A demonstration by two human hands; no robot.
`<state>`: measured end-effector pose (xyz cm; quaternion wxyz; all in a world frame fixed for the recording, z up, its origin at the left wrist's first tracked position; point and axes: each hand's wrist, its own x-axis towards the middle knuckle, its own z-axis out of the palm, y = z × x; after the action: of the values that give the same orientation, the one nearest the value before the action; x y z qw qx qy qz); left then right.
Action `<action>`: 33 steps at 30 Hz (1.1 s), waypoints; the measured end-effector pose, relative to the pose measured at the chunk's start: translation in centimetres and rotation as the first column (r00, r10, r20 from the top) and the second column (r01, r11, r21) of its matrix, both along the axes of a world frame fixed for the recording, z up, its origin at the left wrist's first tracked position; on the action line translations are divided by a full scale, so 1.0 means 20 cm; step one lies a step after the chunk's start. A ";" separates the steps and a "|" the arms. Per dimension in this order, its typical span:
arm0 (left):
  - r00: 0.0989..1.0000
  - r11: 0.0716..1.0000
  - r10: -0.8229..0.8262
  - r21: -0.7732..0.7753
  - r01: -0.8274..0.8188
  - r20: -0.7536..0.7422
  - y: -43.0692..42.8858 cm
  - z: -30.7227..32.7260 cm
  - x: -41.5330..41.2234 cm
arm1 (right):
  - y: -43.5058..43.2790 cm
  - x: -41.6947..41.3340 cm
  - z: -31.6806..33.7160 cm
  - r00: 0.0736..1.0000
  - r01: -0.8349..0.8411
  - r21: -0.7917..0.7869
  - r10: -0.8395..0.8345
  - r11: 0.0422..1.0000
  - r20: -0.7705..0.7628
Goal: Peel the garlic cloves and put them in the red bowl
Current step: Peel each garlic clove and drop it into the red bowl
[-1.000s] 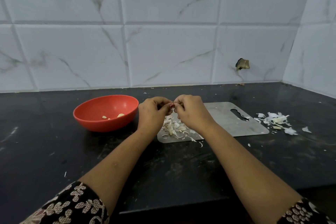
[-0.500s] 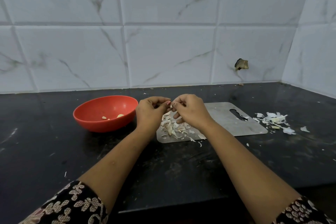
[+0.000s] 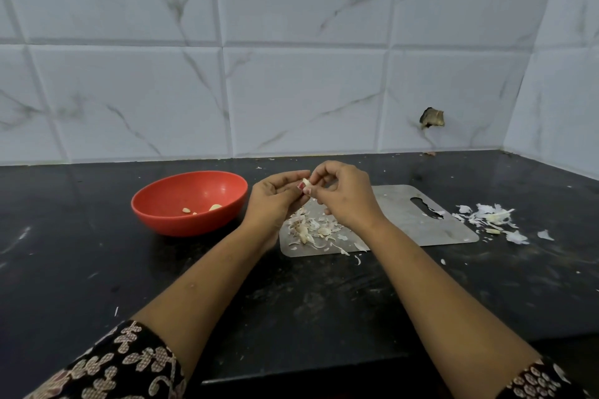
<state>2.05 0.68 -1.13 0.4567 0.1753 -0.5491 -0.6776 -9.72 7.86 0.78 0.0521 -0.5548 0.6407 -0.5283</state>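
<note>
A small pale garlic clove (image 3: pixel 306 182) is pinched between the fingertips of my left hand (image 3: pixel 275 201) and my right hand (image 3: pixel 346 196), held just above the left end of a steel cutting board (image 3: pixel 408 223). Loose cloves and papery skins (image 3: pixel 308 228) lie in a heap on the board under my hands. The red bowl (image 3: pixel 191 201) stands on the counter to the left of my left hand, with three peeled cloves (image 3: pixel 201 209) in its bottom.
A second heap of white garlic skins (image 3: pixel 492 219) lies on the black counter right of the board. A marbled tile wall runs along the back and turns forward at the right. The counter's front edge passes under my forearms.
Both hands have stayed together over the board's left end. My fingers have shifted on the clove, and it now shows between the fingertips.
</note>
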 end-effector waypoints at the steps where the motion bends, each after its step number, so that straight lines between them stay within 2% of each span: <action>1: 1.000 1.000 -0.012 -0.005 0.012 0.008 0.00 0.00 0.00 | 0.00 0.00 0.00 0.999 0.014 -0.003 -0.014 1.000 -0.046; 8: 0.999 1.000 -0.006 -0.030 0.007 0.046 0.01 0.01 0.01 | 0.00 -0.02 -0.01 0.982 0.053 -0.028 -0.057 0.998 -0.178; 17: 0.999 0.998 0.020 -0.068 -0.017 0.044 0.01 0.01 0.01 | -0.01 -0.03 -0.02 0.967 0.054 -0.031 -0.060 0.998 -0.248; 27: 0.995 0.990 0.078 -0.127 -0.069 0.062 0.00 0.00 0.01 | -0.02 -0.03 -0.03 0.964 0.022 0.001 -0.021 1.000 -0.264; 33: 0.995 0.989 0.085 -0.121 -0.079 0.044 0.00 -0.01 0.00 | -0.01 -0.04 -0.02 0.981 0.000 -0.018 -0.004 1.000 -0.193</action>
<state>2.10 0.73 -1.28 0.4804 0.1869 -0.5919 -0.6196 -10.42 7.65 0.34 -0.0157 -0.6033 0.6385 -0.4776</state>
